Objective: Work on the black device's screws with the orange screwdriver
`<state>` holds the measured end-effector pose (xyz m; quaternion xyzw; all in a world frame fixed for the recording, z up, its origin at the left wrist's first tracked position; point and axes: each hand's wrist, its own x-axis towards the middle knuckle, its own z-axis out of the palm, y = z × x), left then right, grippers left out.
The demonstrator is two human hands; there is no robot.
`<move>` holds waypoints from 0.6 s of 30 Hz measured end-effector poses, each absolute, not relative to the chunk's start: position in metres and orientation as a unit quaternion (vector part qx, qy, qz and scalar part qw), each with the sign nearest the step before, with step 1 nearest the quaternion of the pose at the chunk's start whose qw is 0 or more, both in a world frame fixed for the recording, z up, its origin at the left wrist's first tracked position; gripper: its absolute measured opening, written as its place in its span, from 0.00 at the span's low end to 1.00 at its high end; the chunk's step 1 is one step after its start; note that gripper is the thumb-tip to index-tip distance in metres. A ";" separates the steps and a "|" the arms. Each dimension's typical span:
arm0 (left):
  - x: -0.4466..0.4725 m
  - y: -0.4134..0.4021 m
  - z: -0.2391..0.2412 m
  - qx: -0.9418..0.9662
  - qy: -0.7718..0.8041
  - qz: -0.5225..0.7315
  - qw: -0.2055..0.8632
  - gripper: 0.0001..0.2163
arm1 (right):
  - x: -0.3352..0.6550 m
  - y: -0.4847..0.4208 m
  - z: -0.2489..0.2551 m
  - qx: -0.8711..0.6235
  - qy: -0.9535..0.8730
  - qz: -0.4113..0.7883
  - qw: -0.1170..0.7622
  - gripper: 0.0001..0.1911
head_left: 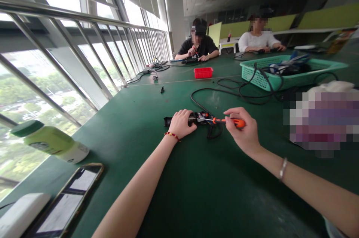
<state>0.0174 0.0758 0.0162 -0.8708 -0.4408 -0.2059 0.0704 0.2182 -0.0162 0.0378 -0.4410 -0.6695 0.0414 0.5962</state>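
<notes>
My left hand is wrapped over a black, tube-shaped corded device that lies on the green table. To the right of that hand the device's casing is off, and wires and small inner parts show. A screwdriver with an orange and black handle is in my right hand, held between thumb and fingers. Its thin shaft points left into the exposed part; whether the tip touches a screw is too small to tell. A black cord loops beside the device.
Behind stand a red tray and a teal basket with cables and tools. A small black part lies farther left. A green-capped bottle and a phone are near the left railing. Two people sit opposite.
</notes>
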 end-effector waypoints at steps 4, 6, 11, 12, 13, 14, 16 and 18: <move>0.017 0.075 0.017 -0.872 -0.428 -0.228 0.073 0.19 | 0.216 -0.016 0.035 -0.415 -0.650 -0.010 0.636 0.14; 0.018 0.074 0.018 -0.871 -0.426 -0.232 0.079 0.20 | 0.215 -0.017 0.034 -0.406 -0.652 -0.026 0.640 0.16; 0.019 0.074 0.018 -0.870 -0.426 -0.234 0.081 0.20 | 0.212 -0.023 0.034 -0.368 -0.741 -0.057 0.560 0.06; 0.019 0.074 0.018 -0.870 -0.425 -0.235 0.081 0.19 | 0.211 -0.025 0.035 -0.359 -0.754 -0.075 0.546 0.06; 0.019 0.074 0.017 -0.870 -0.425 -0.236 0.082 0.19 | 0.209 -0.026 0.035 -0.352 -0.759 -0.092 0.540 0.07; 0.019 0.074 0.017 -0.870 -0.425 -0.236 0.082 0.19 | 0.208 -0.026 0.035 -0.344 -0.760 -0.105 0.542 0.11; 0.019 0.074 0.017 -0.870 -0.424 -0.238 0.082 0.19 | 0.206 -0.027 0.034 -0.321 -0.761 -0.116 0.552 0.19; 0.020 0.074 0.017 -0.870 -0.423 -0.239 0.082 0.19 | 0.203 -0.028 0.033 -0.295 -0.767 -0.122 0.556 0.24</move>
